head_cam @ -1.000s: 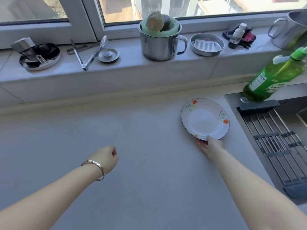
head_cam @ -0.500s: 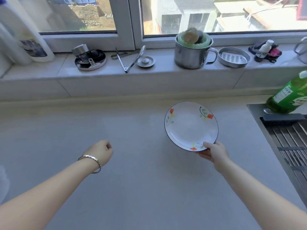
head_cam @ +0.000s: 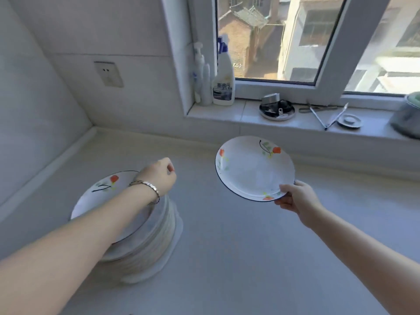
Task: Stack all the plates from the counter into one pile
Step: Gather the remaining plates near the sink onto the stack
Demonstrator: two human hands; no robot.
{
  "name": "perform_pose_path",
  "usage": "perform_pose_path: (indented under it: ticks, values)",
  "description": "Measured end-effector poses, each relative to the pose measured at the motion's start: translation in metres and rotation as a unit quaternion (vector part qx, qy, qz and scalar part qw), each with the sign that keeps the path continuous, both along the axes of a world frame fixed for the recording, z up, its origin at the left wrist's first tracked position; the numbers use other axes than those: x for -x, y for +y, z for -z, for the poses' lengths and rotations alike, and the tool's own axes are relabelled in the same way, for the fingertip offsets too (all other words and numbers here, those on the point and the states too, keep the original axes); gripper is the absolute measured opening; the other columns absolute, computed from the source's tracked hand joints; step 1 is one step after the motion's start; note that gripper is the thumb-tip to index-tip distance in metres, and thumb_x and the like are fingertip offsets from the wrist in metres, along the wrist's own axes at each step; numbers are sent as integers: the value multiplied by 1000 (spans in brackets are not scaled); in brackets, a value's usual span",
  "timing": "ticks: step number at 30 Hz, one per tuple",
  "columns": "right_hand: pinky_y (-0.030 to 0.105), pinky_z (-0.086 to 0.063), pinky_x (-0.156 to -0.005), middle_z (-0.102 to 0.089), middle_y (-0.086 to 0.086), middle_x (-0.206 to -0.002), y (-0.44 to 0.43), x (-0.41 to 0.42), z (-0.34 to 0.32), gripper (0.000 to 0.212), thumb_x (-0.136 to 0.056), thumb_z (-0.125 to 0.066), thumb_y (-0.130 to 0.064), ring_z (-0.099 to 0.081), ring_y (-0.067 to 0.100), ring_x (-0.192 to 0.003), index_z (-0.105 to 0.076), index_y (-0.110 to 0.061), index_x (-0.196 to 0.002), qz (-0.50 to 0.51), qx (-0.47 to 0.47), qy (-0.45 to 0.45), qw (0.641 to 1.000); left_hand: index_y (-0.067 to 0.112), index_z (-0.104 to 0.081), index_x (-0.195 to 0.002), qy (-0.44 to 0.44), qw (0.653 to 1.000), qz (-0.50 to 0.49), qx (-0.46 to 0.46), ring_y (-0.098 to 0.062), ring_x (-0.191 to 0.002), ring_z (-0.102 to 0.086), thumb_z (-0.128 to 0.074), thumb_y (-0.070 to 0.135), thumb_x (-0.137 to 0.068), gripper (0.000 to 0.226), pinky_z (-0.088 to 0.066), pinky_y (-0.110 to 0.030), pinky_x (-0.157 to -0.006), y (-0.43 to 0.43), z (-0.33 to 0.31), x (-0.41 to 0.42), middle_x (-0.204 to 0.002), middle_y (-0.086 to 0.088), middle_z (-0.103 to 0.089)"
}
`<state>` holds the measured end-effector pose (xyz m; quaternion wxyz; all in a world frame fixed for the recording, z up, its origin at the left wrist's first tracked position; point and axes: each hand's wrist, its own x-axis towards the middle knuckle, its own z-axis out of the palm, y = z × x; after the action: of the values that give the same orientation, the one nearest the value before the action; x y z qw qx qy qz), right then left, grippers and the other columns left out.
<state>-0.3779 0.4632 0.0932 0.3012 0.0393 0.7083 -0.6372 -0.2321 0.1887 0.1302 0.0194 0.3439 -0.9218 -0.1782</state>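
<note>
My right hand grips the near rim of a white plate with red flowers and a dark edge, held tilted in the air above the counter. To its left, a tall pile of plates stands on the counter, and its top plate carries the same flower pattern. My left hand, with a bracelet on the wrist, hovers over the far edge of the pile, fingers curled with nothing in them. My left forearm hides much of the pile's top.
The grey counter runs into a tiled corner at the left. On the window sill stand a spray bottle, a pump bottle, a metal dish, tongs and a steel mug at the right edge.
My right hand lifted the plate off the counter by the sink and carried it left. My view swung left, bringing the pile and the corner into sight.
</note>
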Motion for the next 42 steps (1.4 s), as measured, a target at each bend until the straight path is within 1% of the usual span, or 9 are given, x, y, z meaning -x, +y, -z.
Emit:
perform_pose_path:
  ticks: [5, 9, 19, 27, 31, 36, 38, 40, 42]
  values:
    - [17, -44, -34, -59, 7, -52, -115, -59, -26, 18, -89, -48, 1, -56, 10, -31, -55, -9, -75, -79, 4, 26, 997, 20, -53, -85, 5, 998, -64, 14, -30, -84, -65, -46, 18, -85, 7, -51, -35, -75, -102, -17, -77, -91, -8, -70]
    - [16, -45, -36, -61, 12, -61, -178, -99, -39, 14, -91, -48, -3, -58, 9, -32, -55, -9, -80, -154, -15, 25, 988, 14, -56, -94, -8, 993, -117, 7, -29, -84, -58, -45, 15, -88, 13, -43, -29, -69, -151, -12, -124, -92, -9, -67]
    - [20, -52, -44, -64, 13, -70, -224, -146, -33, 12, -90, -44, -1, -60, 11, -38, -52, -1, -98, -301, -99, 27, 948, 20, -51, -94, 4, 984, -172, -48, -30, -92, -64, -45, 19, -88, 9, -44, -29, -72, -182, 27, -166, -98, -11, -70]
    - [20, -48, -42, -64, 10, -69, -228, -148, -26, 57, -88, -37, -3, -59, 15, -43, -28, -27, -139, -344, -120, 111, 924, 21, -52, -89, 34, 978, -191, -79, -30, -85, -68, -46, 18, -86, 7, -53, -36, -82, -179, 36, -167, -94, -10, -70]
    - [24, -43, -45, -60, 6, -63, -226, -153, -14, 58, -88, -33, -12, -52, 19, -44, -22, -27, -142, -376, -220, 233, 869, 23, -51, -86, 42, 974, -206, -83, -30, -85, -68, -46, 18, -86, 7, -54, -38, -82, -175, 36, -172, -94, -9, -70]
    - [30, -44, -59, -61, 6, -84, -227, -161, -6, 38, -91, -37, -27, -58, 30, -73, -40, -18, -127, -362, -364, 354, 782, 24, -50, -87, 42, 969, -227, -90, -30, -88, -68, -45, 18, -85, 8, -54, -37, -83, -173, 38, -181, -99, -8, -71]
    - [30, -45, -64, -57, 6, -94, -231, -165, -3, 34, -90, -37, -25, -55, 28, -80, -45, -13, -121, -344, -359, 361, 789, 24, -50, -87, 38, 967, -232, -94, -30, -87, -68, -45, 18, -85, 8, -54, -38, -83, -173, 41, -185, -99, -7, -71]
    - [32, -46, -72, -54, 9, -110, -233, -167, 0, 37, -89, -38, -20, -54, 28, -95, -45, -13, -124, -335, -311, 332, 825, 23, -51, -87, 36, 965, -239, -98, -30, -85, -68, -45, 18, -85, 9, -54, -37, -83, -171, 46, -191, -96, -7, -71]
    - [30, -43, -72, -54, 8, -107, -230, -165, 4, 39, -91, -39, -20, -52, 22, -93, -45, -17, -129, -328, -258, 312, 854, 24, -51, -86, 33, 962, -250, -108, -30, -84, -68, -45, 17, -85, 10, -54, -36, -82, -168, 52, -198, -94, -6, -70]
